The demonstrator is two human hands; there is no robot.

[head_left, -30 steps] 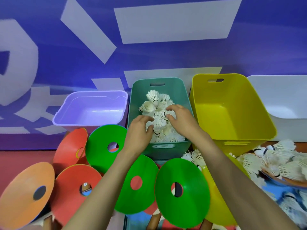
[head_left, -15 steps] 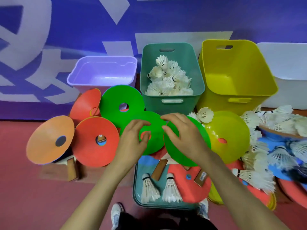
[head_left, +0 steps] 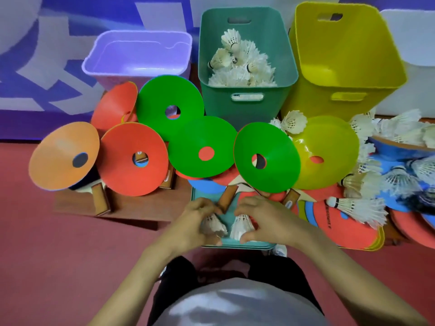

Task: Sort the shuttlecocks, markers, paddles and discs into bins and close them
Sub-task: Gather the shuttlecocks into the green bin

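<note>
While my left hand (head_left: 197,222) curls its grip round a shuttlecock (head_left: 213,226), my right hand (head_left: 268,220) pinches a second shuttlecock (head_left: 241,228) just beside it; both lie on the teal tray (head_left: 237,243), on my side of the green bin (head_left: 247,107), which holds a heap of shuttlecocks (head_left: 240,67).

glossy plastic bins (head_left: 247,90); smooth plastic discs (head_left: 202,147); feathered shuttlecocks (head_left: 240,64); wooden paddle handles (head_left: 227,198).

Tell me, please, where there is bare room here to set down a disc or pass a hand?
Bare red floor lies lower left, bordered by the wooden board beneath the orange disc and by the left hand. The lilac bin and yellow bin show bare bottoms. It is crowded from the orange disc across to the shuttlecock pile on the right.
</note>
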